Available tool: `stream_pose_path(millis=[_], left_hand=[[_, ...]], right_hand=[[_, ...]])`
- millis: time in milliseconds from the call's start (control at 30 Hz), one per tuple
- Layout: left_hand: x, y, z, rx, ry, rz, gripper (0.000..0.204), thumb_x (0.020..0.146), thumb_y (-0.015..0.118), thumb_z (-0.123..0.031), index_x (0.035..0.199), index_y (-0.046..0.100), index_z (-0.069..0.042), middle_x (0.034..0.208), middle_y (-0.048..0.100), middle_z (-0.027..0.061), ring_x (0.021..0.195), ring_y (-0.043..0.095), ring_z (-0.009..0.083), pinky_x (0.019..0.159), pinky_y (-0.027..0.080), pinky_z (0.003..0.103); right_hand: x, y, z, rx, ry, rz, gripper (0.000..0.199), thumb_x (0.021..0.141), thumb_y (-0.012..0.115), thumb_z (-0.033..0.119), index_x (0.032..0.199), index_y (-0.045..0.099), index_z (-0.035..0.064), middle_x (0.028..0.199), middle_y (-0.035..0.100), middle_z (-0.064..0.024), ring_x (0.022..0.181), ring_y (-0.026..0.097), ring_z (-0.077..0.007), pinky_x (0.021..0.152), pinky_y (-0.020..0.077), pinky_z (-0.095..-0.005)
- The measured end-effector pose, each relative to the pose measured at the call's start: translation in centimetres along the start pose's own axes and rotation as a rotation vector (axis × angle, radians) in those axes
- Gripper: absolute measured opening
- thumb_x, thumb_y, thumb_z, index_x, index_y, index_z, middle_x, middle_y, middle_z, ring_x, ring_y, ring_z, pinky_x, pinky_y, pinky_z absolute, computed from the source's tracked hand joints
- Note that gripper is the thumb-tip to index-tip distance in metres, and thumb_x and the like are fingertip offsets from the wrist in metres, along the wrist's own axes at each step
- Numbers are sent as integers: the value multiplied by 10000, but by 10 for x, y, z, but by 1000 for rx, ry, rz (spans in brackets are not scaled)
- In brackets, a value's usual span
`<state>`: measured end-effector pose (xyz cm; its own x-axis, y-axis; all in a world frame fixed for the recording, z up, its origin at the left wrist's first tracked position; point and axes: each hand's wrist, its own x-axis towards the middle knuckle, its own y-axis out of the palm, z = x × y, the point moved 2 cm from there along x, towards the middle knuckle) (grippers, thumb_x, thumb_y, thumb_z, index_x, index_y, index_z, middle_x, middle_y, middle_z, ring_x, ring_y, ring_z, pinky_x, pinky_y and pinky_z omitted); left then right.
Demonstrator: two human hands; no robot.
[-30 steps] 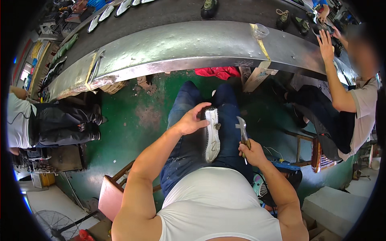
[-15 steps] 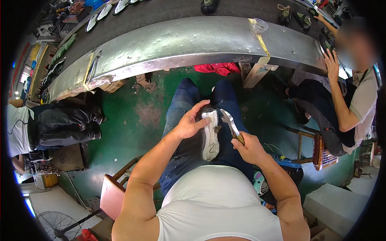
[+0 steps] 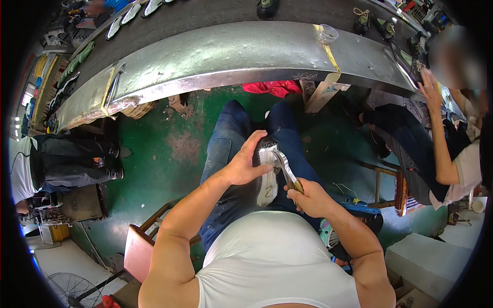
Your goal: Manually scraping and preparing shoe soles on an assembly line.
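Observation:
A shoe upper lies sole side up across my thighs, its pale insole board marked with a dark scrawl and its dark edge stitched around. My left hand grips it from the left, thumb pressed on the insole board and fingers toward the toe end. In my right hand is a pair of lasting pincers, silver with yellowish-brown handles. The pincers' jaws meet the upper's right edge near the toe end; whether they are closed on the material is too small to tell.
A metal-edged bench with a dark belt runs ahead, bearing shoes, pale soles and a clear plastic cup. A co-worker sits at the right by a wooden stool; another person is at left.
The pincers have moved left from beside the shoe upper onto its edge, with my right hand following. My left thumb has shifted lower on the insole board. The co-worker's arm at right has moved.

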<state>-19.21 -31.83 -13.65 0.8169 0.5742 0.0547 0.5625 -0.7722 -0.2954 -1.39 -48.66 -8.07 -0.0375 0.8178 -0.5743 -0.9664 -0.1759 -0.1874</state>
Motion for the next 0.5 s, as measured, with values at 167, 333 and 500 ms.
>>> stream_pose_path(millis=[167,333,500], left_hand=[[3,13,-14,122,117,82,923,731,827,-111,1479,291,-36,1516,322,211,1424,323,399,1182,274,428],[4,12,-7,63,44,43,928,726,825,-94,1486,294,-59,1524,315,201,1427,324,387,1187,268,427],[0,6,4,-57,-53,15,940,774,741,80,1529,204,-77,1332,447,98,1247,461,197,1097,368,340]], right_hand=[[18,-8,20,293,-389,-144,207,1002,564,185,1119,572,14,815,625,-37,684,582,-95,565,468,-249],[-7,-50,58,378,-434,-267,237,1012,554,202,1126,589,-3,806,640,-32,688,572,-80,616,470,-253],[-4,-23,0,19,-144,-53,261,979,597,203,1139,600,-2,833,651,-50,675,620,-109,602,507,-279]])
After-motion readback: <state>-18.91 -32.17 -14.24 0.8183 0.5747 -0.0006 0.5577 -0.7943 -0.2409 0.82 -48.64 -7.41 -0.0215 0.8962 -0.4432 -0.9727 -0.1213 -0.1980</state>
